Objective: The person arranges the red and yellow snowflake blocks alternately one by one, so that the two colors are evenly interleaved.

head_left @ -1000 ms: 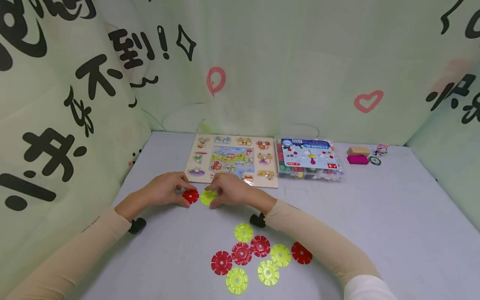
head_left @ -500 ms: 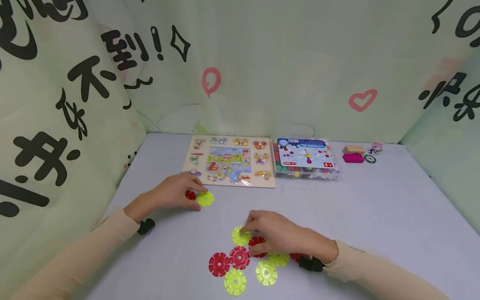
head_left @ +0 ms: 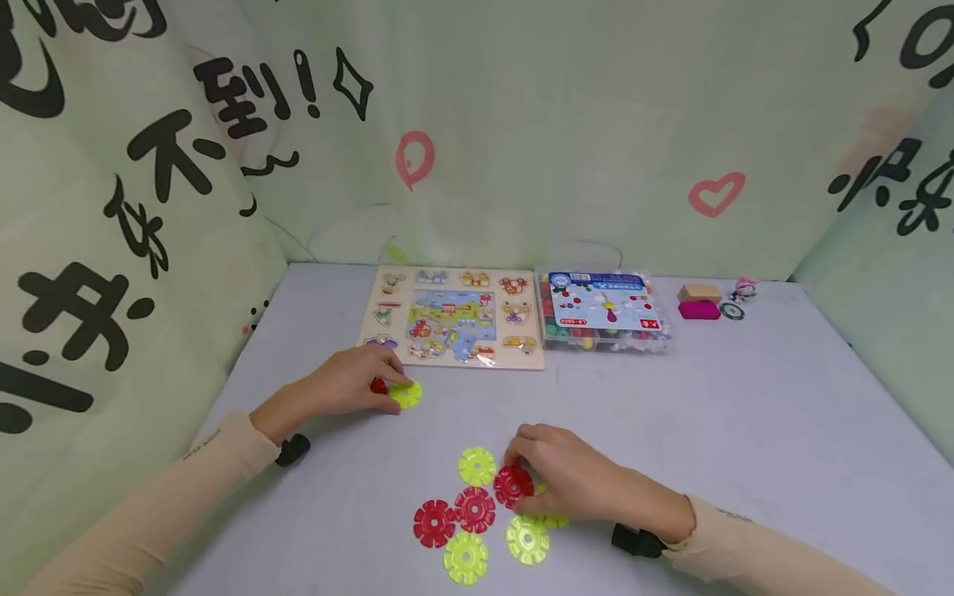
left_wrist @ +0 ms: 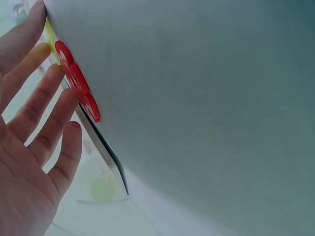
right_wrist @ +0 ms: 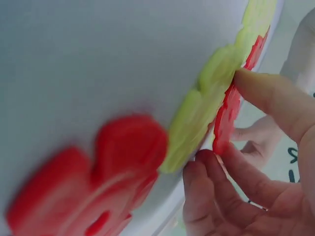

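My left hand (head_left: 350, 381) holds a yellow-green notched plastic disc (head_left: 408, 396) by its edges, between thumb and index finger. A red notched disc (left_wrist: 78, 82) lies beside it under the other fingers, largely hidden in the head view. Nearer the front, my right hand (head_left: 570, 476) grips a red notched disc (head_left: 513, 486) at its rim with thumb and fingers. Around it lie yellow-green discs (head_left: 527, 540) and more red discs (head_left: 474, 508). Another red disc (right_wrist: 98, 182) shows large in the right wrist view; in the head view the right hand covers it.
A wooden picture puzzle board (head_left: 507, 354) lies at the back, with a clear plastic box (head_left: 607, 310) of coloured pieces to its right. Farther right are a wooden block (head_left: 699, 293), a magenta block (head_left: 699, 310), a small figurine (head_left: 745, 288) and a round dark-rimmed piece (head_left: 732, 311).
My right hand has left the yellow-green disc at the back and come to a red disc in the front group. The left hand has shifted right, from the red disc to the yellow-green one.
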The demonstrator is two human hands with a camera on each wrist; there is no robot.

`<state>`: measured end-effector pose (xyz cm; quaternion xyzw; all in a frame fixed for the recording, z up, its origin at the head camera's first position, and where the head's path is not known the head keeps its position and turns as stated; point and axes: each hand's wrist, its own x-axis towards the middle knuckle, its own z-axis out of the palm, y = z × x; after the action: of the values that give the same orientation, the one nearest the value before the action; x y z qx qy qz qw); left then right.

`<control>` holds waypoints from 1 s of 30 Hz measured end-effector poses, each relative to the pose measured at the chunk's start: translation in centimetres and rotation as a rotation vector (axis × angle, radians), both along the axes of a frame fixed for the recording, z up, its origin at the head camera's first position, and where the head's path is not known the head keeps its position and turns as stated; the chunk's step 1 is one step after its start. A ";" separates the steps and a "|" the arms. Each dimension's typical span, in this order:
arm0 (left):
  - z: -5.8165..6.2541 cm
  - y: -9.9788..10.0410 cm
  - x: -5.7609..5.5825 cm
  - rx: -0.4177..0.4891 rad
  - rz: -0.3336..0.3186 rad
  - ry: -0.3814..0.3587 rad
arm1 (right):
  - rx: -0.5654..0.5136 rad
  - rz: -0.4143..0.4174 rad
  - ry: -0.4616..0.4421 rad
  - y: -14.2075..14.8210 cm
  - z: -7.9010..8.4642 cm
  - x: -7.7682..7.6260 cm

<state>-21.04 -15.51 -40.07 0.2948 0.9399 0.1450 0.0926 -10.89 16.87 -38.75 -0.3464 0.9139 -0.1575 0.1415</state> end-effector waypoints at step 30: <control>-0.1 0.3 -0.4 -0.005 -0.024 0.006 | -0.014 0.127 -0.039 -0.1 0.7 -2.5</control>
<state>-21.40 -15.19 -40.16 0.3061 0.9370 0.1409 0.0923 -13.44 16.73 -38.09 -0.4013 0.8861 -0.1613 0.1665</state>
